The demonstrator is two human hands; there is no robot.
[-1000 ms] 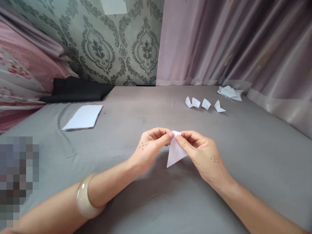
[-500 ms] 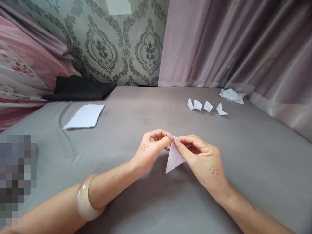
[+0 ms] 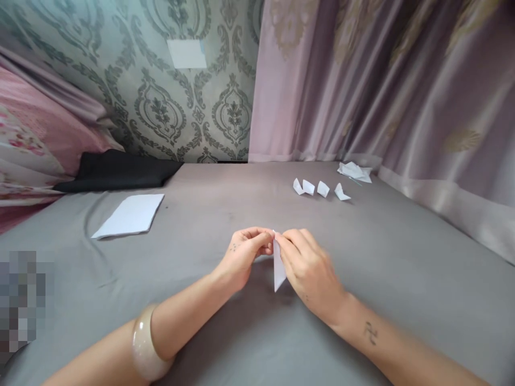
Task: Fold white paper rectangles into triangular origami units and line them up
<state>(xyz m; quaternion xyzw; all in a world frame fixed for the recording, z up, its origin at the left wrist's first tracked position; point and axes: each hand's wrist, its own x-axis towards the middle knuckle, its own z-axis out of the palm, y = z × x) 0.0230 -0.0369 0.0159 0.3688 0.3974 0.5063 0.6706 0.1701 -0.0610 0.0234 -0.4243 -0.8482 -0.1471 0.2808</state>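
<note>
A small folded piece of white paper point(image 3: 278, 271) hangs point down between both hands, above the grey sheet point(image 3: 225, 332). My left hand point(image 3: 243, 256) pinches its top edge from the left, fingers curled. From the right, my right hand point(image 3: 308, 273) pinches the same top edge and covers much of the paper, so only a narrow strip shows. A pale bangle point(image 3: 145, 346) sits on my left forearm.
Several small folded paper pieces point(image 3: 319, 188) lie in a row at the back right, with a heap of paper scraps point(image 3: 354, 171) behind them by the pink curtain point(image 3: 362, 86). A stack of white sheets point(image 3: 129, 215) and a black cloth point(image 3: 116, 170) lie at the back left.
The right hand has rolled over the paper, which now shows edge-on as a thin strip. The view has tilted up, so everything sits lower in frame.
</note>
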